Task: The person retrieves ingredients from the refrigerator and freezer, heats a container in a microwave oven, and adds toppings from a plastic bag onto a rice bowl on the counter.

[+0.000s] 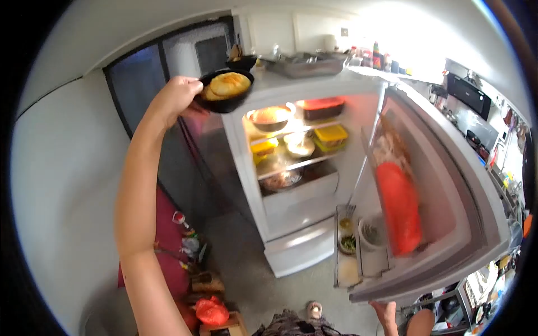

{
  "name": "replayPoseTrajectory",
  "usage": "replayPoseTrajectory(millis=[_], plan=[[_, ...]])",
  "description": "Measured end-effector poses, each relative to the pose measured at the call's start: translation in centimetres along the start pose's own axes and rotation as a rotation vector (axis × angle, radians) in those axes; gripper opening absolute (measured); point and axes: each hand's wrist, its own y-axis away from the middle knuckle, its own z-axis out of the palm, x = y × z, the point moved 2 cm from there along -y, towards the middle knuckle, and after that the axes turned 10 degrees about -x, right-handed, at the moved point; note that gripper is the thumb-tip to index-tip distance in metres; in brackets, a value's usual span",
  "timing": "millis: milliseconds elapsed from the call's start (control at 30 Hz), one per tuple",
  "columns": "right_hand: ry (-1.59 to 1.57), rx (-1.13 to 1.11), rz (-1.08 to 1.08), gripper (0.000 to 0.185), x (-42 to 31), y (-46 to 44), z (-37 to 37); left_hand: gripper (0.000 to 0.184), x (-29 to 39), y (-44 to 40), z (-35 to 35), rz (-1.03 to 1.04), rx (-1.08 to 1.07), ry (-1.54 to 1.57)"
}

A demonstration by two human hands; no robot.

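My left hand (pixel 182 96) is raised at the upper left and grips a black bowl (pixel 228 105) by its rim. Round, golden flatbreads (pixel 230 84) lie in the bowl. The bowl is beside the top left corner of an open white refrigerator (pixel 255 168). Low on the right, my right hand (pixel 384 313) is at the lower edge of the wide-open fridge door (pixel 448 196), its fingertips partly hidden by the edge. On the lit shelves are a bowl (pixel 270 117), a yellow-lidded container (pixel 330 134) and several other dishes.
A metal tray (pixel 305 66), another black bowl (pixel 242 62) and bottles stand on top of the fridge. A red bag (pixel 399 207) hangs inside the door, above small dishes. A red plastic bag (pixel 212 311) lies near the floor at left. Cluttered counters line the right.
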Motion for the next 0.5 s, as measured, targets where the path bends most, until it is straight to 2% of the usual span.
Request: replayPoseTrajectory(millis=[33,100,133,167,200,233,267,300,333,400,433,467,500], plan=[[0.026,0.037,-0.045,0.025,1.0,-0.1,0.9,0.030,-0.3,2.5,1.0,0.009,-0.083,-0.024],[0.102,-0.054,0.132,0.029,-4.5,1.8,3.1,0.034,-3.2,8.2,3.1,-0.027,-0.149,0.033],[0.099,0.016,-0.020,0.042,-6.4,1.1,4.7,0.036,-4.1,10.4,4.4,-0.009,-0.172,0.052],[0.129,-0.106,0.074,0.046,-3.2,-0.7,6.3,0.037,-4.4,12.8,6.1,-0.017,-0.165,0.065],[0.110,-0.292,0.329,0.057,-5.3,1.9,6.9,0.038,-6.1,16.3,7.7,-0.074,-0.196,0.094],[0.312,-0.370,0.218,0.068,-6.3,2.0,7.9,0.038,-7.5,18.0,8.7,-0.029,-0.248,0.099],[0.516,-0.468,0.035,0.059,-7.6,1.9,9.0,0.037,-8.4,19.9,10.0,-0.039,-0.252,0.079],[0.614,-0.514,-0.085,0.047,-10.6,5.7,8.9,0.038,-9.6,23.0,11.8,-0.101,-0.313,0.014],[0.407,-0.559,-0.006,0.030,-16.6,5.3,8.7,0.038,-9.4,24.5,12.7,-0.090,-0.328,-0.075],[-0.047,-0.282,-0.258,0.016,-22.1,7.9,8.8,0.038,-12.1,28.5,16.5,0.102,-0.400,-0.124],[-0.015,-0.217,-0.438,0.012,-25.5,8.1,8.4,0.037,-12.8,29.0,18.1,0.178,-0.423,-0.197],[0.024,-0.152,-0.617,0.009,-28.7,7.5,8.2,0.037,-13.9,28.7,19.2,0.162,-0.489,-0.154],[0.098,-0.254,-0.666,0.011,-30.3,8.1,9.0,0.037,-15.1,29.6,20.2,0.109,-0.586,-0.141]])
